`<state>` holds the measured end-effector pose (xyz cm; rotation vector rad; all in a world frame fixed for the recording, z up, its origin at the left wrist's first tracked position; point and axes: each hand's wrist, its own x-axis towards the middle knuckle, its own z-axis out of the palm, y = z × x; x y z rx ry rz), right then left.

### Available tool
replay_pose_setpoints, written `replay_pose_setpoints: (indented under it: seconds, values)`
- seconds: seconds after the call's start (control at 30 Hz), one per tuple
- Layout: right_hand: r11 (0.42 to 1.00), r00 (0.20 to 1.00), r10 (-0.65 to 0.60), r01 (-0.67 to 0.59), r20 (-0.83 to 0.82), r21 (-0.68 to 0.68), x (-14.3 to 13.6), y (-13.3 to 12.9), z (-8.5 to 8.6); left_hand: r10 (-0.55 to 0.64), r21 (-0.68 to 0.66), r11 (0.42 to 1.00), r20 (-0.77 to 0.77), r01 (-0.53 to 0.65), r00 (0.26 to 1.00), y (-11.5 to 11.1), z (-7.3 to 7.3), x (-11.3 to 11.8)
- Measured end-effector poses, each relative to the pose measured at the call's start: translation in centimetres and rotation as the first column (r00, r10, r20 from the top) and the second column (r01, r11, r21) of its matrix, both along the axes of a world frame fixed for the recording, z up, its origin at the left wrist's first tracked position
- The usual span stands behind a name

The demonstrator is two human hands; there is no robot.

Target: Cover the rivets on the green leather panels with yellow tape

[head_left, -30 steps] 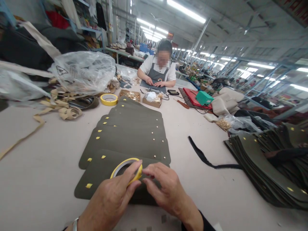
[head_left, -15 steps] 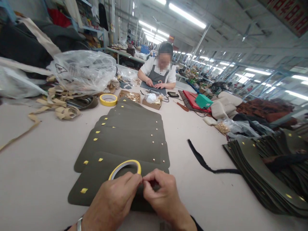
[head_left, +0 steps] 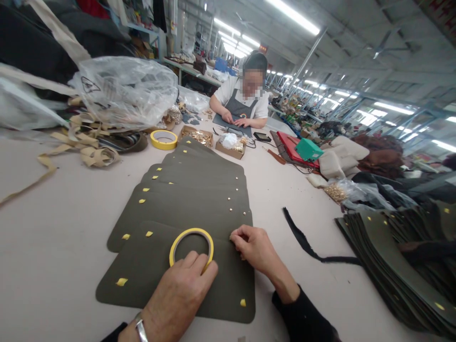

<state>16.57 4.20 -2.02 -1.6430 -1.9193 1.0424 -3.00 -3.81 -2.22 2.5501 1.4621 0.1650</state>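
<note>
My left hand (head_left: 181, 289) grips a narrow roll of yellow tape (head_left: 211, 237), its ring raised over the front panel. My right hand (head_left: 254, 247) is pinched at the right edge of that panel; whatever sits between the fingertips is too small or hidden to name. The dark olive panel (head_left: 142, 266) lies flat, with yellow tape bits on its left side and one yellow bit (head_left: 242, 302) near its lower right corner. Behind it, overlapping olive panels (head_left: 195, 204) fan away from me, with yellow bits on the left and small metal studs (head_left: 231, 210) on the right.
A second yellow tape roll (head_left: 164, 139) lies by small boxes of brass parts (head_left: 199, 137). Right of me are a black strip (head_left: 302, 242) and a stack of olive panels (head_left: 377, 256). Tan strapping (head_left: 98, 156) lies left. A co-worker (head_left: 245, 95) sits across the table.
My hands have come apart: the right moved forward and right to the panel's edge. The tape roll moved slightly right, and the lower right yellow bit now shows. The view shifted a little.
</note>
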Motion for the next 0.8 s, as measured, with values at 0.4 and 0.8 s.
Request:
replay_pose_setpoints:
  seconds: [0.4,0.8]
  values:
    - [0.911,0.918,0.103,-0.242,0.384,0.335,0.6,0.4,0.9,0.024,-0.104,0.994,0.033,-0.021,0.999,-0.3,-0.1,-0.3]
    - [0.901,0.785,0.218,-0.390,0.580,0.188,-1.6,0.8,1.6,0.020,-0.081,0.996,-0.019,-0.022,1.000,-1.2,0.4,-0.6]
